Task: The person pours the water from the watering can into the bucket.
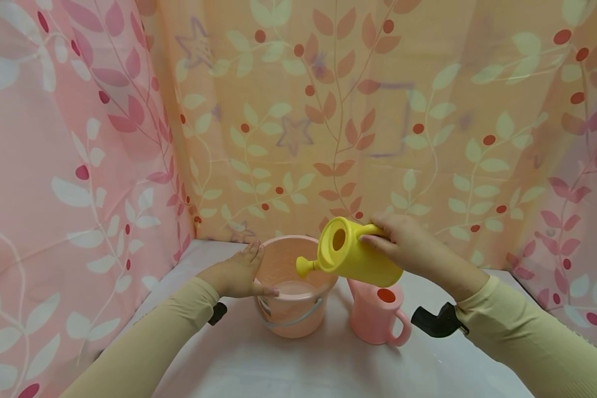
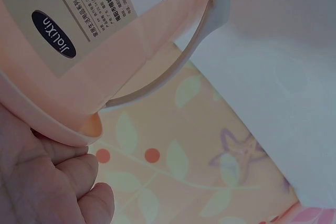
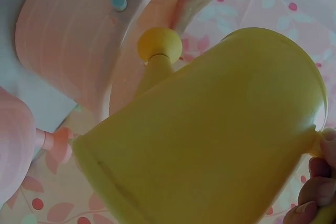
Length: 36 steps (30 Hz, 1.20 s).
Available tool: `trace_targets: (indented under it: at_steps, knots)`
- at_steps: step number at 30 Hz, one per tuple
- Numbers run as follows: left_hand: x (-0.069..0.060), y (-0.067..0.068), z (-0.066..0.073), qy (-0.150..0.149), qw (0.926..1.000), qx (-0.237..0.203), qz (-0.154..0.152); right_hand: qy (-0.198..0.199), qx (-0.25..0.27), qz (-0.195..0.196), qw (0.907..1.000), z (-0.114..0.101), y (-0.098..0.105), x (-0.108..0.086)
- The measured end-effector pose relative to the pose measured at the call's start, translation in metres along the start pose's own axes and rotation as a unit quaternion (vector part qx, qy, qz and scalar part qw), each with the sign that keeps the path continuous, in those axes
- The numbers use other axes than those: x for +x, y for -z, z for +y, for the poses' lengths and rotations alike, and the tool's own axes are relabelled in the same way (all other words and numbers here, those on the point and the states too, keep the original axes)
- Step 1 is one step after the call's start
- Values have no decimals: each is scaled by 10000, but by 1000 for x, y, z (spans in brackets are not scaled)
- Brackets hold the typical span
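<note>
In the head view, my right hand (image 1: pixel 405 240) grips the handle of a yellow watering can (image 1: pixel 368 262). The can is tilted, its spout pointing left over the mouth of a peach bucket (image 1: pixel 293 326). Spread along the bucket's left rim, my left hand (image 1: pixel 236 271) rests with its thumb on the front edge. The left wrist view shows its fingers (image 2: pixel 79 174) by the rim, near the grey bail handle (image 2: pixel 157 85). A pink watering can (image 1: pixel 373 318) stands upright right of the bucket, below the yellow one. Clear liquid seems to lie in the bucket's bottom.
All of this stands on a white-covered table (image 1: pixel 258 370). Patterned curtains (image 1: pixel 298 110) rise close behind the bucket and along both sides. Black wrist mounts (image 1: pixel 435 321) stick out from the sleeves.
</note>
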<state>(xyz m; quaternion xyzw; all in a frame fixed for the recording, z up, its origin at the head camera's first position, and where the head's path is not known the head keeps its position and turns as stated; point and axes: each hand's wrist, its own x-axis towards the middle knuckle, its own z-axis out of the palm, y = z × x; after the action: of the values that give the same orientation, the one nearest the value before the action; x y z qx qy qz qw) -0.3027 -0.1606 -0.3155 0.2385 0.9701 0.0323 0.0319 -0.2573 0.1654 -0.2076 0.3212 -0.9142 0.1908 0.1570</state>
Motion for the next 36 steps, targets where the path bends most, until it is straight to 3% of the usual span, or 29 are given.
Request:
trace_targets:
  at_steps: [36]
  knots:
    - [-1,0,0,-4,10000,83,-1,233,-256,-58,9994,-7,5,2]
